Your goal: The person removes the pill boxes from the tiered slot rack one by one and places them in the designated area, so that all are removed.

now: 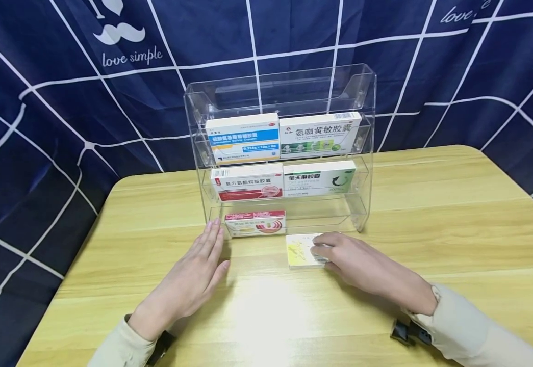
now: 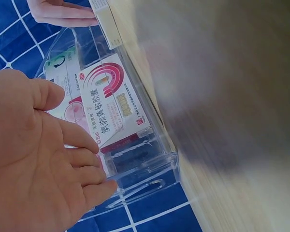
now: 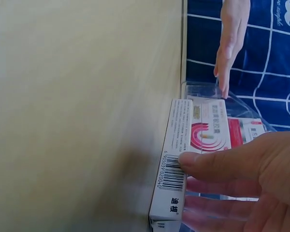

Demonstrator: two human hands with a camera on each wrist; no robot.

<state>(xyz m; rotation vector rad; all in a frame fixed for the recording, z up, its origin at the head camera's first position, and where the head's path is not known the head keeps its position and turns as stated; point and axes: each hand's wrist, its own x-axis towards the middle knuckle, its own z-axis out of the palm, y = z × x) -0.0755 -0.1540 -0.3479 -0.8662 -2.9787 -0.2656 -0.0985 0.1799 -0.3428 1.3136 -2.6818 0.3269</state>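
Observation:
My right hand (image 1: 355, 257) pinches a white and yellow medicine box (image 1: 297, 251) in front of the rack's bottom tier, right of centre. In the right wrist view the thumb presses on the barcoded side of this box (image 3: 170, 166), with the fingers behind it. Straight-fingered, my left hand (image 1: 185, 278) is at the lower left corner of the clear acrylic rack (image 1: 323, 208), its fingertips beside a pink and white medicine box (image 1: 256, 226) in the bottom tier. That box (image 2: 111, 99) shows its front in the left wrist view, past the open palm.
In the middle tier stand a red and white box (image 1: 248, 183) and a green and white box (image 1: 319, 179). Above them are a blue and white box (image 1: 243, 138) and a white and green box (image 1: 320, 135). A dark blue curtain (image 1: 294, 30) hangs behind the wooden table (image 1: 450, 214).

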